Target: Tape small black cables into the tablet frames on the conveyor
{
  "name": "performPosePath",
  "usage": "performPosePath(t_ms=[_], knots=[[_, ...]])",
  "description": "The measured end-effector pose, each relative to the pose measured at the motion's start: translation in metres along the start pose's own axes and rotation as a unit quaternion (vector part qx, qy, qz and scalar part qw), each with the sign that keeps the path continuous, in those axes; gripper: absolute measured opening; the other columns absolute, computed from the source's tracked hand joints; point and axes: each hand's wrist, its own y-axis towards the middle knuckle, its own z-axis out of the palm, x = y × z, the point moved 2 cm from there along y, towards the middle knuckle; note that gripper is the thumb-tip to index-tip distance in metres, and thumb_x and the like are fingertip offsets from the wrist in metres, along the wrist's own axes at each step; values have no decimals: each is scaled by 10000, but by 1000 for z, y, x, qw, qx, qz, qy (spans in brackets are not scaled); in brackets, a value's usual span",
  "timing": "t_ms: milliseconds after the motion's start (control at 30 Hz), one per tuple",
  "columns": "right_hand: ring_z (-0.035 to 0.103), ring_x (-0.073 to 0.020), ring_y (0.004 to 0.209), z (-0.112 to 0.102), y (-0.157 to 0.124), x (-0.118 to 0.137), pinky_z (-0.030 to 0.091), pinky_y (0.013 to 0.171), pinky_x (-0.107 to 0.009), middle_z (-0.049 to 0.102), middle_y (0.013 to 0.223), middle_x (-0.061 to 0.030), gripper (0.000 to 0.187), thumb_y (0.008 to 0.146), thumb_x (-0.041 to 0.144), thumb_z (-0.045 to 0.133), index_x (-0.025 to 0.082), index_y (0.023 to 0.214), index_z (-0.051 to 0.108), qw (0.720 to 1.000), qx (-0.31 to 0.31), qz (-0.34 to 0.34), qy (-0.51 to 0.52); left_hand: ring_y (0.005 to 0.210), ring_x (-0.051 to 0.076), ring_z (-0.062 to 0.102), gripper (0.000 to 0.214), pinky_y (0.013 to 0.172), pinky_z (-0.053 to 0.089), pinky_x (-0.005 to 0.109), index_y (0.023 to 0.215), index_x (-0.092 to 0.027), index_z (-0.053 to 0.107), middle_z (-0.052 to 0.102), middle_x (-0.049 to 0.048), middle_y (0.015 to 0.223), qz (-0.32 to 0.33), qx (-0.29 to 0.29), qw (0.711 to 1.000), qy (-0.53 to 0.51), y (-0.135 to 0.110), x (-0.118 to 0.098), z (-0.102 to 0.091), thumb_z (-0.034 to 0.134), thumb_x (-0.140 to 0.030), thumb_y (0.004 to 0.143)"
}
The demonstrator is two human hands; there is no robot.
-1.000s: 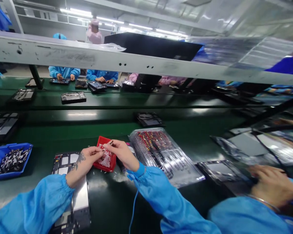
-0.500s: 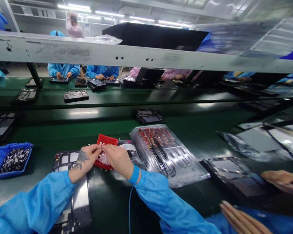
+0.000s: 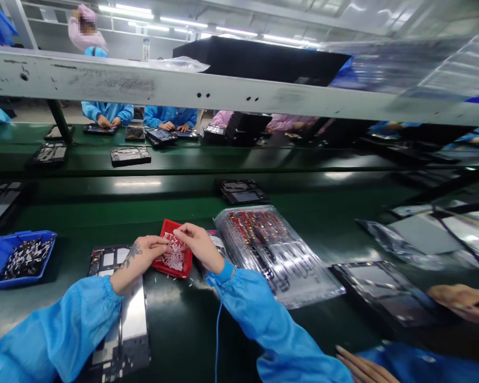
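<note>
A small red tray [image 3: 186, 270] holds many tiny white pieces [image 3: 174, 258]. At its left rim is my left hand [image 3: 146, 254], thumb and fingers pinched together over the white pieces. My right hand [image 3: 201, 244] is over the tray's right side, its fingertips also pinched. Whatever is between either set of fingertips is too small to make out. A blue wrist strap with a cord [image 3: 217, 335] is on my right wrist. Below my left forearm lies an opened flat device [image 3: 133, 319] with silvery panels, partly covered by the sleeve.
Left stands a blue bin [image 3: 43, 266] of small metallic parts. Right of the tray lies a clear plastic tray [image 3: 303, 266] with rows of strip-like components. Another opened device [image 3: 383, 287] is near a co-worker's hands [image 3: 463, 303]. A shelf beam [image 3: 223, 88] crosses above; co-workers sit opposite.
My hands, which met at the fingertips over the red tray, have come apart. The right moved up and right, uncovering more of the white pieces. The co-worker's nearer hand shifted left and down.
</note>
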Motion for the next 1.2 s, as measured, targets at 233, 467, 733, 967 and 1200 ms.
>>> performPosePath(t_ms=[233,467,733,967,1200], knots=[[579,-148,630,10,-17,15,451,630,-272,642,669,-19,282,842,414,604,178,693,646,959,-82,-157,-223,674,202,680,232,649,530,299,750,-142,723,734,78,705,19,12,999,24,-1,-7,0,636,-354,718],[639,-197,851,22,-33,13,479,788,-320,703,912,-104,288,966,239,409,166,967,688,828,-36,-339,-444,777,225,659,179,746,478,302,776,-199,759,753,58,808,87,-30,986,137,1,-8,-9,598,-257,723],[617,-182,730,12,-19,14,419,669,-279,675,763,-83,299,931,242,421,167,779,667,804,-30,-295,-515,734,211,670,203,695,470,288,805,-238,767,762,34,788,139,4,959,246,-11,-26,-19,572,-264,752],[602,-161,738,18,-15,23,380,611,-251,643,904,-70,231,930,201,422,178,895,649,819,-102,-214,-523,853,238,698,251,771,514,323,819,-138,725,760,98,815,42,-129,989,-56,-16,-29,-59,726,-327,655],[575,-163,610,99,-21,52,330,550,-259,630,672,-30,189,884,333,557,197,799,658,854,-35,-225,-468,932,241,674,212,875,495,337,821,-133,729,756,92,897,91,-165,970,-151,-31,-30,-48,711,-289,679]])
